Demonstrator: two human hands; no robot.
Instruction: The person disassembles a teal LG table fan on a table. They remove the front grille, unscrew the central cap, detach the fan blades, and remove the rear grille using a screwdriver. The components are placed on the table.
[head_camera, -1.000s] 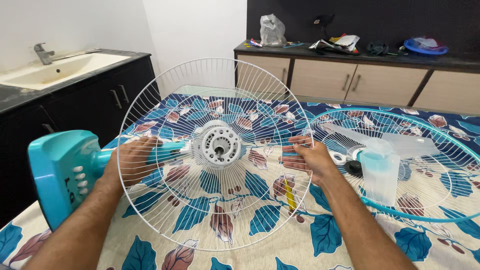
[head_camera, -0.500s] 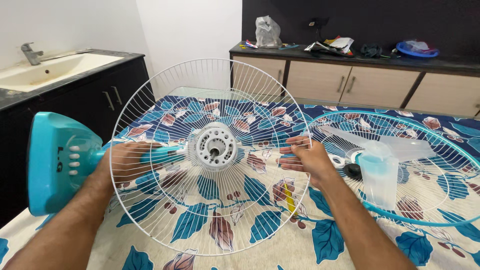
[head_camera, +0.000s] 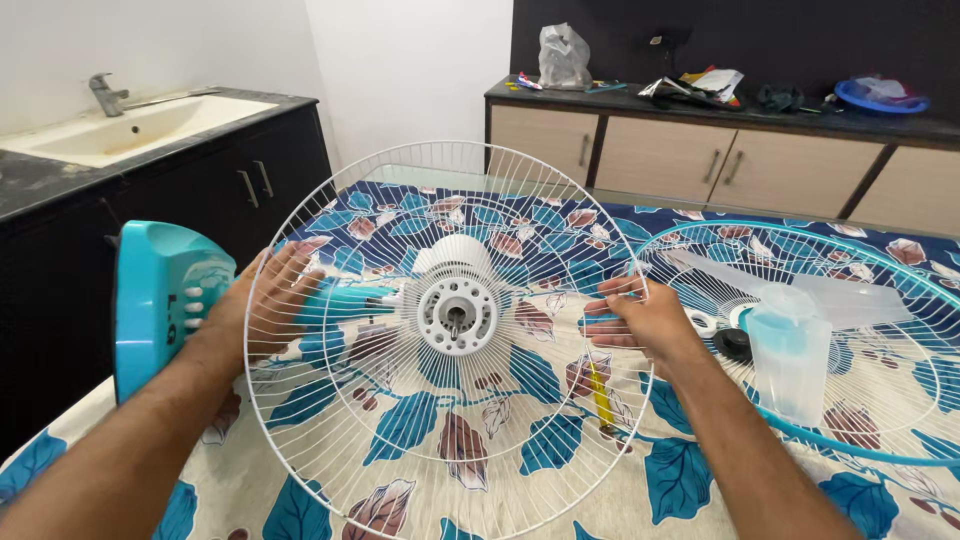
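Head view: left hand (head_camera: 262, 310) grips turquoise fan neck (head_camera: 345, 300); right hand (head_camera: 640, 320) pinches white wire guard (head_camera: 400, 420) rim.

White wire grille (head_camera: 400, 420), glossy turquoise plastic base (head_camera: 150, 300), printed cloth cover (head_camera: 560, 470).

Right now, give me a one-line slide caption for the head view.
Left hand grips the teal fan neck while right hand holds the white rear grille rim, over a leaf-print sheet.
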